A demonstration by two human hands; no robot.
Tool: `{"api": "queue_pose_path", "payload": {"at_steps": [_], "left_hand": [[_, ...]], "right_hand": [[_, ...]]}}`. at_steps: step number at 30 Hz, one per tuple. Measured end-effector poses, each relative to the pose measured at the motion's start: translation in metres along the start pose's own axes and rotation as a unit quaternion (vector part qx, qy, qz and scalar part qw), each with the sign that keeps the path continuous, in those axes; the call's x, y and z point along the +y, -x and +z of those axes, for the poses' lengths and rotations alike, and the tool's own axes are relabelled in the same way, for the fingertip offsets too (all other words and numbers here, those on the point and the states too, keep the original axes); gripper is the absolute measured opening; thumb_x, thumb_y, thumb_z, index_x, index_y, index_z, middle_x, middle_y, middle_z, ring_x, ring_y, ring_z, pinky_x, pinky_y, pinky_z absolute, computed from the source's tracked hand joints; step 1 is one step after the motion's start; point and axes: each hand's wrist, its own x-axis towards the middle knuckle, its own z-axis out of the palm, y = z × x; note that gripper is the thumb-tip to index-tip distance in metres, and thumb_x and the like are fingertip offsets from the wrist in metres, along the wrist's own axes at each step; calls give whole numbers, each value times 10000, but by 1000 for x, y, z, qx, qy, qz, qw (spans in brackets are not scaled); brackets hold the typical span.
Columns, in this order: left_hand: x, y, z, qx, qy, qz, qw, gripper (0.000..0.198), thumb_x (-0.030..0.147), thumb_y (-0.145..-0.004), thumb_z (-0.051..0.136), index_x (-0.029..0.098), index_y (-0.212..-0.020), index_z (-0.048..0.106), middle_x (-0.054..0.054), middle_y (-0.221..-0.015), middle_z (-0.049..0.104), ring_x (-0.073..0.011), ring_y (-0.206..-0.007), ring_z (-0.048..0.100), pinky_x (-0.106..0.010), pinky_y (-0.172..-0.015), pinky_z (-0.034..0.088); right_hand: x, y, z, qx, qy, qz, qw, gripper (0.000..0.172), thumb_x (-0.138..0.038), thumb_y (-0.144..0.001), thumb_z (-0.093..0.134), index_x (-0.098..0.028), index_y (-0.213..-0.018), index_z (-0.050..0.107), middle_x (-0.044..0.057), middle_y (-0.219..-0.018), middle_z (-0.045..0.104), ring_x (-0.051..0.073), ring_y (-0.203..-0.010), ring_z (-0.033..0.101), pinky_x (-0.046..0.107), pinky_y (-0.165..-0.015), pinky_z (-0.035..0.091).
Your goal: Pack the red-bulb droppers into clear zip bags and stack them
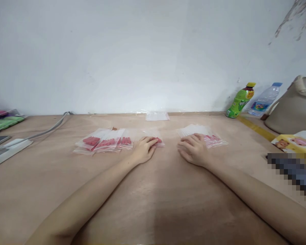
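Observation:
My left hand (pixel 143 149) lies on a small clear zip bag (pixel 160 142) with red pieces in it. Its fingers are laid out over the bag, partly hiding the contents. To its left, several more zip bags (pixel 109 143) with red stick-like pieces overlap in a row. My right hand (pixel 194 149) rests palm down at the left side of a fanned pile of zip bags (pixel 214 139), some showing red inside. Its fingers are stretched and slightly bent, and they cover part of that pile. Neither hand lifts anything.
A flat stack of zip bags (pixel 157 116) lies by the wall. At right are a green bottle (pixel 239 102), a water bottle (pixel 264 102), a grey-beige basket (pixel 290 105) and a yellow packet (pixel 294 143). At left, a cable (pixel 49 130) runs to a white power strip (pixel 12 151).

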Motion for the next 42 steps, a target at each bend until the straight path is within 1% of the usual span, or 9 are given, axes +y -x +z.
{"api": "queue_pose_path", "payload": {"at_steps": [3,7,12,15,20,23,26,34,42], "left_hand": [[7,-2,6,-1,4,-3,1000,372,261,-840,507,183,-1203,528,-107,-1228,522,-248,-1130,477,-401,-943,414],[2,8,1,-52,-31,-69,996,505,429,-848,485,166,-1277,458,-154,-1303,453,-318,-1187,428,-480,-955,370],[-6,16,-4,-108,-38,-97,989,581,511,-866,406,166,-1332,385,-142,-1356,406,-296,-1254,360,-443,-1026,292],[-5,14,-4,-126,-41,-106,986,596,509,-868,394,152,-1344,364,-140,-1376,383,-297,-1277,327,-441,-1046,258],[-3,13,-3,-143,-44,-100,984,579,496,-879,374,155,-1347,357,-135,-1391,361,-298,-1293,300,-454,-1051,243],[-6,14,-2,-128,-30,-88,987,567,490,-874,397,163,-1336,375,-134,-1372,390,-293,-1280,327,-455,-1044,261],[-8,14,-2,-77,-27,-64,995,539,471,-856,450,165,-1299,426,-145,-1340,423,-305,-1256,355,-472,-1011,309],[5,-10,2,59,-9,135,989,206,295,-844,524,178,-981,624,-66,-997,624,-195,-963,558,-326,-863,450],[7,-24,21,86,-55,193,976,177,163,-862,453,159,-816,624,-45,-832,666,-175,-803,591,-319,-740,457]], "right_hand": [[-14,-19,12,-58,-37,-6,998,199,-292,-768,569,-207,-943,610,63,-952,617,187,-842,545,382,-808,290],[-18,-31,28,-81,-88,17,993,273,-323,-749,595,-199,-993,611,87,-1010,590,190,-853,561,390,-807,320],[-17,-25,41,-57,-174,2,983,202,-194,-780,530,-192,-967,607,89,-974,598,193,-922,555,375,-835,397],[-18,-20,45,-28,-226,7,974,285,-102,-742,499,-197,-995,589,85,-990,586,176,-910,565,334,-791,460],[-13,-18,51,22,-204,9,979,211,-98,-780,479,-207,-902,612,61,-897,615,150,-812,587,285,-700,483],[-10,-19,52,32,-135,-2,990,152,-129,-818,493,-200,-814,627,38,-815,648,142,-756,582,297,-716,439],[-10,-22,48,24,-72,-21,997,144,-146,-832,505,-192,-783,632,21,-778,669,131,-725,572,316,-746,376],[-17,-32,37,-9,-4,-56,998,187,-168,-849,475,-177,-738,625,7,-714,659,125,-715,535,368,-867,253],[-26,-32,37,-16,-12,-7,1000,160,-205,-830,495,-180,-743,627,13,-733,665,143,-739,525,424,-927,172]]}}
